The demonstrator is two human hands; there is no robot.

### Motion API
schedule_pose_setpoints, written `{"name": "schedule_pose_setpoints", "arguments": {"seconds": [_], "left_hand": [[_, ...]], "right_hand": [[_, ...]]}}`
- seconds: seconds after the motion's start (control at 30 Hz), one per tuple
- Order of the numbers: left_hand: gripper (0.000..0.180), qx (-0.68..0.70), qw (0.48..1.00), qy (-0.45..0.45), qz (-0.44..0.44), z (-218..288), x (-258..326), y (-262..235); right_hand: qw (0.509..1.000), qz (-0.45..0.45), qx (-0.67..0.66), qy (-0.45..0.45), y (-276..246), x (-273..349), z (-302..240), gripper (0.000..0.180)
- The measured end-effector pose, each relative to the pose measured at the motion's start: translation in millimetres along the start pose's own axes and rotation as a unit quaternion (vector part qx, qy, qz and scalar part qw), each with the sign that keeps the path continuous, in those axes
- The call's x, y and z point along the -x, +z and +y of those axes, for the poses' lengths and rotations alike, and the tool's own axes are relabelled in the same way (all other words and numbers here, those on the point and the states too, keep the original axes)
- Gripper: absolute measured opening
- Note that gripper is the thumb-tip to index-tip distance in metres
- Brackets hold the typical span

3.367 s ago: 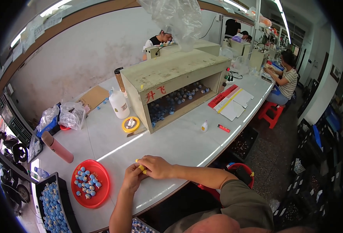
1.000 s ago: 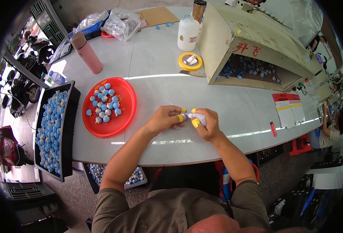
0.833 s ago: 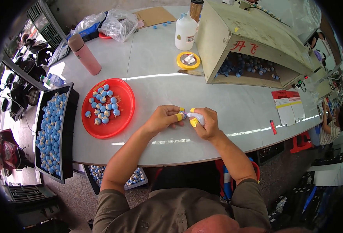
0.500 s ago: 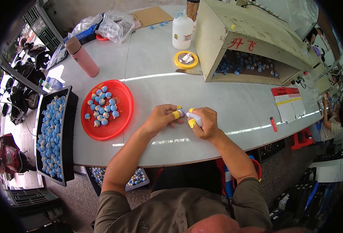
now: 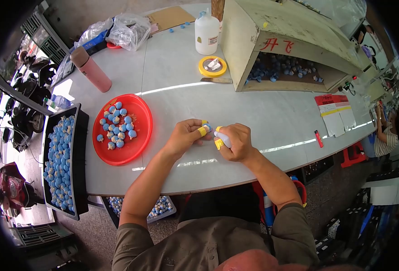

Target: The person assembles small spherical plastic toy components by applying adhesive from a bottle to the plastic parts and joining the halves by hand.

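Note:
Over the middle of the table, my left hand [image 5: 186,136] pinches a small blue ball [image 5: 208,128] between thumb and fingers, with yellow tape wrapped on the fingertips. My right hand [image 5: 236,142], also taped in yellow, is closed round a small whitish squeeze bottle [image 5: 225,139]. The bottle's tip points at the ball; whether they touch is too small to tell. To the left, a round red plate [image 5: 138,147] carries several blue balls [image 5: 115,128] with pale, uneven parts.
A black crate [image 5: 83,158] full of blue balls stands at the table's left edge. Behind are a pink flask [image 5: 92,70], a white bottle [image 5: 206,34], yellow tape roll [image 5: 201,67], a blade [image 5: 216,80] and an open-fronted box [image 5: 240,58]. A red lighter [image 5: 319,138] lies right.
The squeeze bottle's tip has come closer to the ball in my left hand. The whole view has shifted slightly; both hands keep their grip.

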State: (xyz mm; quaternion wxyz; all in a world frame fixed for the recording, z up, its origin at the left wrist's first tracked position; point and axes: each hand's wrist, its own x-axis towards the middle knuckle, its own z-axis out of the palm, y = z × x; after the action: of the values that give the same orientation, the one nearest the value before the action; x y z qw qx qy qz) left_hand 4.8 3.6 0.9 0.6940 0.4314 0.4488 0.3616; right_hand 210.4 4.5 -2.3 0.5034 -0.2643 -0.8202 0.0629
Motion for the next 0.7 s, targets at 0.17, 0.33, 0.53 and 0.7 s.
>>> {"name": "schedule_pose_setpoints", "arguments": {"seconds": [0.17,0.33,0.53,0.7], "left_hand": [[0.036,0.013,1.0,0.001,0.0,-1.5,-0.1,-1.3],[0.04,-0.006,1.0,0.0,-0.016,-1.3,-1.1,-1.8],[0.039,-0.015,1.0,0.001,-0.017,-1.0,-0.3,-0.8],[0.036,-0.019,1.0,0.002,-0.013,-1.9,1.2,1.0]], "right_hand": [[1.0,0.007,-0.005,0.006,-0.5,-1.4,-1.1,0.022],[1.0,0.011,-0.009,0.007,-0.6,-2.2,1.7,0.024],[1.0,0.01,-0.009,0.009,0.2,-1.3,2.2,0.025],[1.0,0.013,-0.007,0.005,-0.4,-0.5,0.9,0.025]]}}
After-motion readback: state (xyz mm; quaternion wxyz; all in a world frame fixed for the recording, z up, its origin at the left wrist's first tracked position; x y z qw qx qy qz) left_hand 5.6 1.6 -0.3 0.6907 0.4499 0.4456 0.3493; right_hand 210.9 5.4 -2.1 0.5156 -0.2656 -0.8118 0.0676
